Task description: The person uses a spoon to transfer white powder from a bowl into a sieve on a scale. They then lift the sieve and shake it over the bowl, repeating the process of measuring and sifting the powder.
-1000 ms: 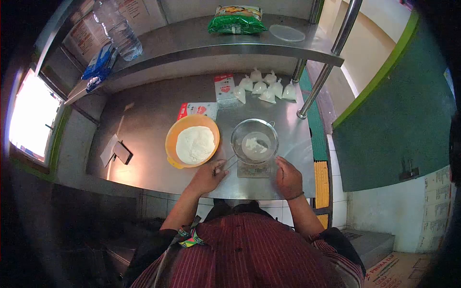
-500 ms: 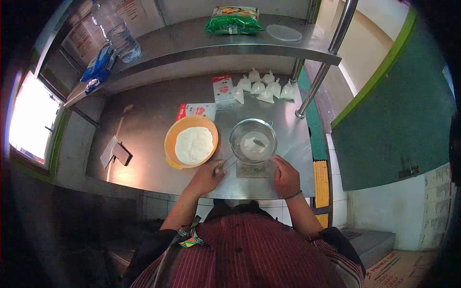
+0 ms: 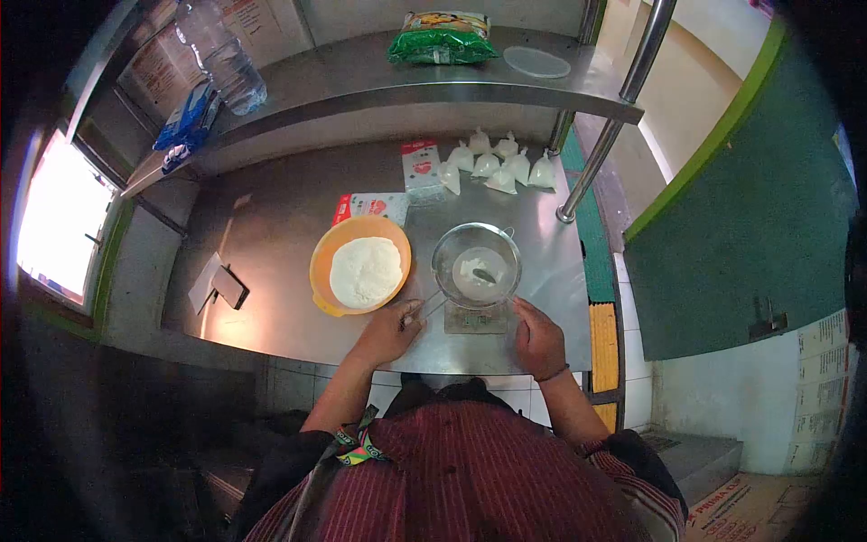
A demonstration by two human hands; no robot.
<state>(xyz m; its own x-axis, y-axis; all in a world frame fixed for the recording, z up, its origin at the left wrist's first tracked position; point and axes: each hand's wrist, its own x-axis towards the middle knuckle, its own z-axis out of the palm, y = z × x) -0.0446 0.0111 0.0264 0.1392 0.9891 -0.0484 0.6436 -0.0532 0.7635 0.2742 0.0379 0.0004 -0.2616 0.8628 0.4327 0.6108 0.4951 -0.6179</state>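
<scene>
My left hand (image 3: 391, 331) is closed around the thin handle of a round mesh strainer (image 3: 440, 287). White powder (image 3: 471, 267) lies in the mesh, with a small dark leaf-shaped patch (image 3: 484, 275) that I cannot identify. Beneath the strainer, a digital kitchen scale (image 3: 474, 322) is partly covered. To the right, my right hand (image 3: 540, 340) has its fingers stretched toward the strainer's rim, fingertips at or against it, with nothing visible in them. An orange bowl (image 3: 326, 257) of white flour (image 3: 366, 273) stands left of the strainer.
Red-and-white boxes (image 3: 421, 172) and several tied bags of white powder (image 3: 501, 176) stand behind. A phone (image 3: 232, 286) leans at the left. The overhead shelf (image 3: 343, 98) carries a green packet (image 3: 442, 41), a clear lid (image 3: 536, 62), a bottle (image 3: 228, 72) and a blue packet (image 3: 188, 117).
Powder in the strainer has shifted a little, and the dark patch there sits slightly lower and to the left. Both hands keep nearly the same places.
</scene>
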